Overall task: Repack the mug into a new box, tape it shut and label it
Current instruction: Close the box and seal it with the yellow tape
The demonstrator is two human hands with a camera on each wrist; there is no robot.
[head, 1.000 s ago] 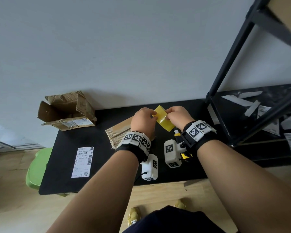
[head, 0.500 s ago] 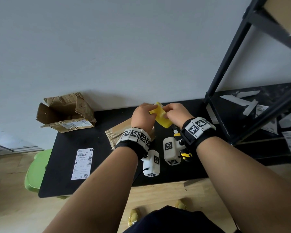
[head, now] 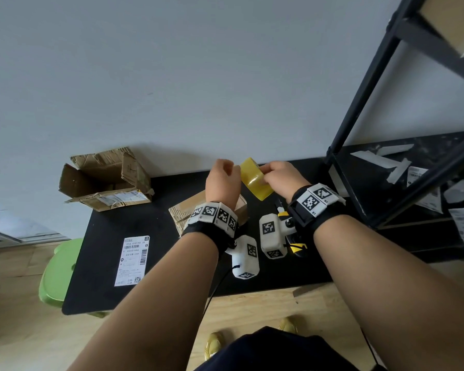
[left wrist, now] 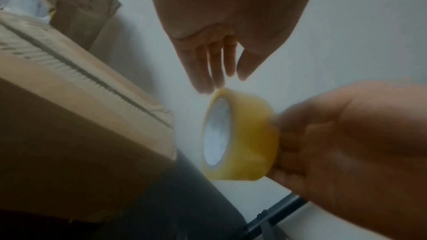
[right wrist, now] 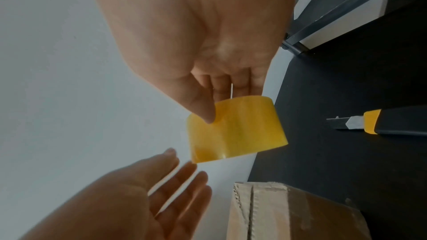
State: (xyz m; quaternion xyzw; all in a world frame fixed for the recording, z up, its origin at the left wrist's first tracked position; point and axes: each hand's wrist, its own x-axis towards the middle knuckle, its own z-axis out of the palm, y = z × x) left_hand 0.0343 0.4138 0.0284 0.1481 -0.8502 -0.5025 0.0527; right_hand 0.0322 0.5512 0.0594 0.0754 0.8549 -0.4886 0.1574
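Note:
A yellow roll of tape (head: 255, 179) is held in the air above the black table (head: 156, 228). My right hand (head: 280, 176) grips the tape roll (right wrist: 235, 130) with the thumb on its outer face and fingers behind. My left hand (head: 221, 180) is just left of the roll, fingers straight (left wrist: 212, 65), tips close to the roll's (left wrist: 240, 134) rim and holding nothing. Below the left wrist sits the closed brown box (head: 188, 207), flaps shut (right wrist: 289, 211). A white shipping label (head: 132, 261) lies flat at the table's left. The mug is not visible.
A torn, opened cardboard box (head: 105, 180) sits at the table's back left corner. A yellow-and-black utility knife (right wrist: 374, 121) lies on the table right of the closed box. A black shelf frame (head: 359, 124) with paper scraps stands at right; a green stool (head: 56, 274) at left.
Both hands gripped the tape roll a second ago. My left hand has let go and opened beside it, while the right hand has lifted and tilted the roll slightly.

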